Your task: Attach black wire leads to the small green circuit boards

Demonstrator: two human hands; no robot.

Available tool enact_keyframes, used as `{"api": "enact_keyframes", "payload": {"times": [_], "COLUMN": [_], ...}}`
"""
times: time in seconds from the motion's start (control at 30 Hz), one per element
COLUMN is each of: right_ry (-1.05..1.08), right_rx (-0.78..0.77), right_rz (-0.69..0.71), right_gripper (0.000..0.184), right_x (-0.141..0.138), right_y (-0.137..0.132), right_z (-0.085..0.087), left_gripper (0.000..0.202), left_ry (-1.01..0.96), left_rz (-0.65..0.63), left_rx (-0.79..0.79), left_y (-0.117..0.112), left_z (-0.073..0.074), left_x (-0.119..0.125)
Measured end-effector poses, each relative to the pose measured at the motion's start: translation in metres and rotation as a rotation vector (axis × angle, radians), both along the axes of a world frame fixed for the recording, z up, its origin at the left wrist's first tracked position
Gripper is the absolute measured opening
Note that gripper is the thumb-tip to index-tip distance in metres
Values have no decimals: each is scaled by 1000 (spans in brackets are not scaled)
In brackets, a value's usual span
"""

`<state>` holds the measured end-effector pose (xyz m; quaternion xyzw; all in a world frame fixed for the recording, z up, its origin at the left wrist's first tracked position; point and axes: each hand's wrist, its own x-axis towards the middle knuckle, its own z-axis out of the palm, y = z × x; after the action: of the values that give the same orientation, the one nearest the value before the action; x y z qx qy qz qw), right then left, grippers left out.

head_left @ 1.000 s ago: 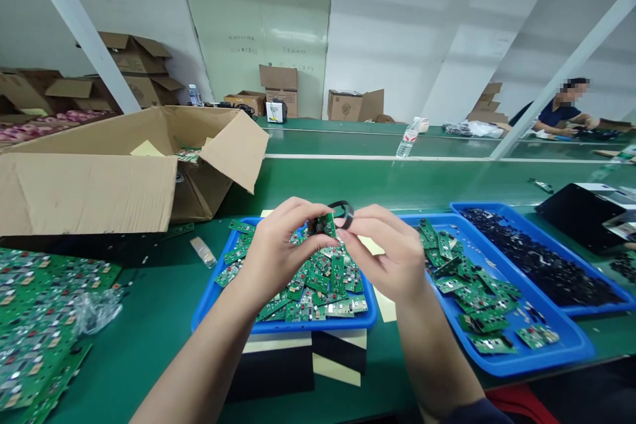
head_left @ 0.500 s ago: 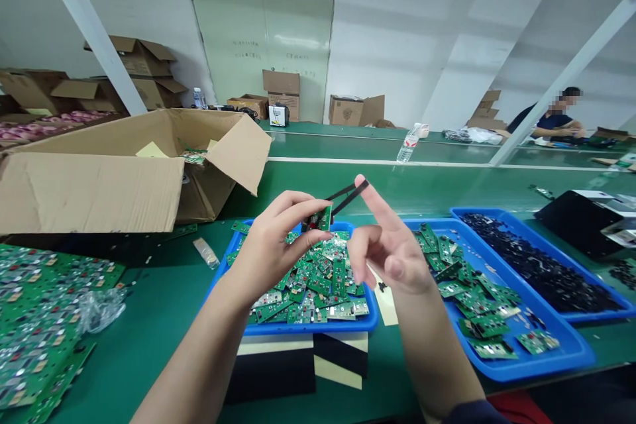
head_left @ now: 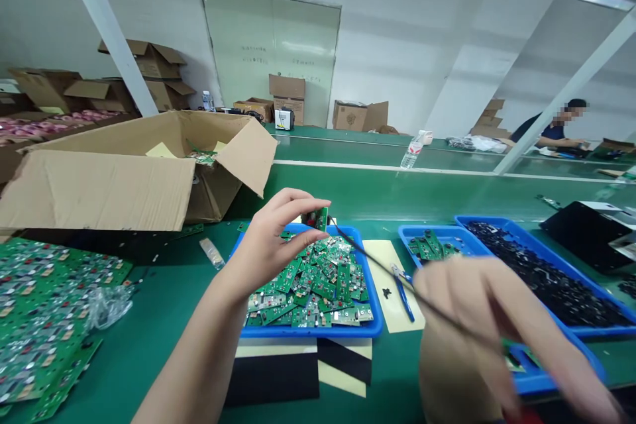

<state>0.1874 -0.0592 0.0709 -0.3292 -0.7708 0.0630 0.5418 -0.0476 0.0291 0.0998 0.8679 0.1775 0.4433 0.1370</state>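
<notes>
In my left hand (head_left: 273, 238) a small green circuit board (head_left: 322, 218) is pinched between thumb and fingers, above a blue tray (head_left: 308, 331) heaped with green circuit boards (head_left: 318, 278). From the held board a thin black strip (head_left: 368, 253) runs down to the right, across the front of my right hand (head_left: 472, 318). That hand is smeared by motion, low over the right-hand blue tray (head_left: 581, 351); whether its fingers grip the strip cannot be made out. Between the trays, blue-handled pliers (head_left: 405, 298) lie on a yellow sheet (head_left: 385, 252), beside small black bits (head_left: 386, 293).
A large open cardboard box (head_left: 109, 185) stands at left, behind panels of circuit boards (head_left: 44, 311). Another blue tray holds black parts (head_left: 536, 265) at right, near a black box (head_left: 586, 235). A water bottle (head_left: 415, 149) stands further back; a person (head_left: 551, 129) sits far right.
My right hand has swung right and down, from a raised finger with the black strip looped over it. The strip is now stretched out. The pliers have come into view.
</notes>
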Motion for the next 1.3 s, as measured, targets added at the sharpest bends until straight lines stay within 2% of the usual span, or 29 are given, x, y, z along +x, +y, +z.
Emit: {"api": "enact_keyframes", "payload": {"times": [0.07,0.17,0.27,0.33,0.47,0.7,0.9,1.0,1.17,1.3], "right_ry": [-11,95,270,362,437,529,586,635,657,600], "right_rx": [-46,-183,-305,-391,-524,-625,-727,-794,-920,-1001], "right_rz": [105,230,136,123,230,151,249,351,560,670], "right_gripper": [68,61,38,28,21,12,17,21,27,26], "right_x": [6,5,-11,-26,-49,-53,-55,-55,-51,-46], "right_y": [-1,11,25,28,20,14,18,21,27,32], "right_z": [-1,1,4,6,7,10,10,7,1,-6], "left_gripper": [28,32,35,34,29,25,25,26,33,35], "left_ry": [-44,-100,-108,-85,-48,-42,-39,-30,-37,-30], "left_rz": [23,27,34,54,109,182,195,167,10,-108], "left_rx": [113,295,405,457,534,628,619,573,451,334], "left_y": [0,-3,-7,-9,-9,-3,0,-1,1,4], "left_z": [-1,-3,-4,-4,-3,-6,-8,-7,-9,-11], "left_x": [1,2,3,4,7,11,11,10,8,8]}}
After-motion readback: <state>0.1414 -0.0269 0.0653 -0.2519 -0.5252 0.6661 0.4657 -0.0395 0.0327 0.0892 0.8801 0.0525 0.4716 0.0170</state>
